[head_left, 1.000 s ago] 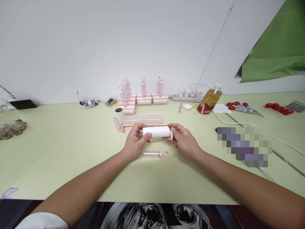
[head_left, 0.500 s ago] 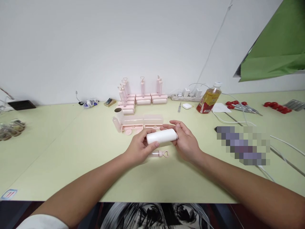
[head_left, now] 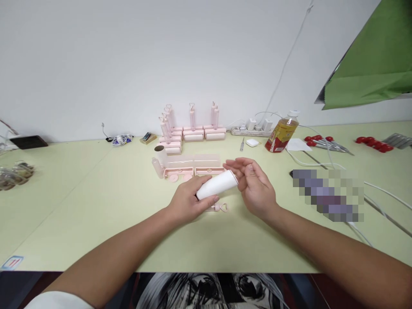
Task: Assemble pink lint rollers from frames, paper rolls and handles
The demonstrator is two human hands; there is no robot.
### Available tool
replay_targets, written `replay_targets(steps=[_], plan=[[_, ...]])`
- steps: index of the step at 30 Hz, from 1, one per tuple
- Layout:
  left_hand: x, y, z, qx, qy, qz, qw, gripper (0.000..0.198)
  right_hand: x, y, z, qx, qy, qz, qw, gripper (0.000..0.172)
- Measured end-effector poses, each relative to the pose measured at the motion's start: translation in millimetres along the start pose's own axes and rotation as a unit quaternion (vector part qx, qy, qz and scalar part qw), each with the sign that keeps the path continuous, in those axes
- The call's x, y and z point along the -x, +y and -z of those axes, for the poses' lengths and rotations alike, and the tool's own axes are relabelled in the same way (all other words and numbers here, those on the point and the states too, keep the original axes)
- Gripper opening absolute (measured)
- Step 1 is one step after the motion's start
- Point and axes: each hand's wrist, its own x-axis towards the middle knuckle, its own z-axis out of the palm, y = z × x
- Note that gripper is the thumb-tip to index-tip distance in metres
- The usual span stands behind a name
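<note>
From here, rear pink units (head_left: pixel 194 135) look finished — left hand (head_left: pixel 186 201) grips a white roll (head_left: pixel 217 184), right hand (head_left: pixel 258 189) released, open pink trays (head_left: pixel 201 171) apparently unfinished.

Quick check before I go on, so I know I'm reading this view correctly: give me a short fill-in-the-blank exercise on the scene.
1. The left hand holds a roll whose colour is ____.
2. The handle just below the roll is shaped like a ____.
3. The sheet hanging at the picture's upper right is coloured ____.

Missing words: white; heart; green.
</note>
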Motion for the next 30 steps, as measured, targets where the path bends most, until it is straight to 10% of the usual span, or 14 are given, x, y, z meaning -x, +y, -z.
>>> replay_targets(steps=[8,13,17,25,30], plan=[[-3,-6,6.0,0.005,0.061,0.009,0.998,0.042,-9,-6,17,0.147,0.114,0.176,0.967,0.039],[-2,-9,6.4,-0.005,0.056,0.014,0.998,0.043,4,-7,9,0.167,-0.153,0.117,0.967,0.038],[-1,-14,11.6,-0.026,0.071,0.029,0.997,0.064,-2,-2,15,0.183,-0.134,0.133,0.965,0.032],[-5,-29,10.5,0.138,0.134,0.083,0.978,0.064,-39,25,39,0.523,-0.227,0.115,0.814,0.038],[-7,-33,10.1,0.117,0.122,0.113,0.979,0.048,-41,24,36,0.575,-0.247,0.097,0.774,0.023]])
